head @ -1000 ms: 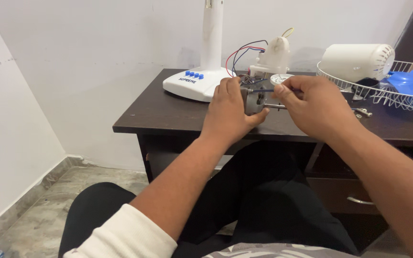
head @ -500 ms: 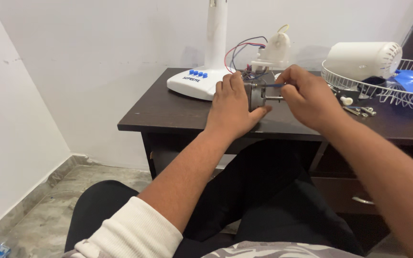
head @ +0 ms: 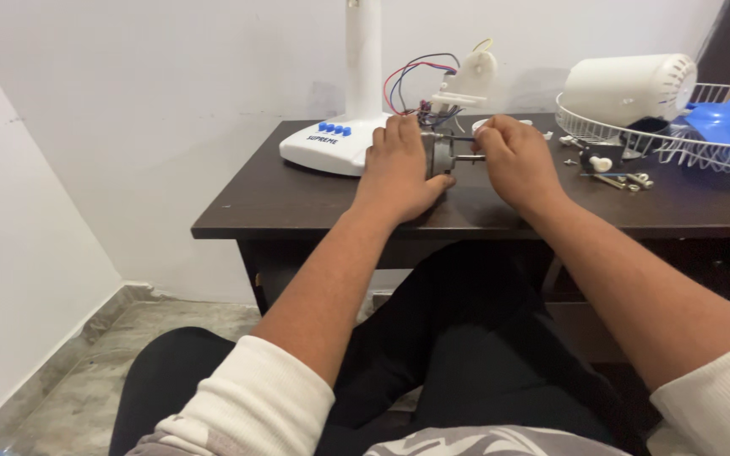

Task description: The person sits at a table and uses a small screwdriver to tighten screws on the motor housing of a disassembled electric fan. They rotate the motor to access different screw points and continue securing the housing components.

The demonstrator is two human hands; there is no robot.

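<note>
Grey metal, round and small, the fan motor (head: 443, 155) stands on the dark wooden desk (head: 314, 198) near the middle, a little toward its back edge. Left hand (head: 400, 169) wraps around its side and holds it. Right hand (head: 517, 159) pinches the thin steel shaft (head: 469, 157) that comes out sideways. Behind, the white fan base with blue buttons (head: 327, 145) sits near the back edge; loose screws (head: 627, 179) and a white wire guard (head: 669, 139) lie at the right end.

A plain room at home, used for repairs. Dark wooden desk (head: 314, 198) against a bare white wall (head: 171, 101); stone floor (head: 69, 371) below.
</note>
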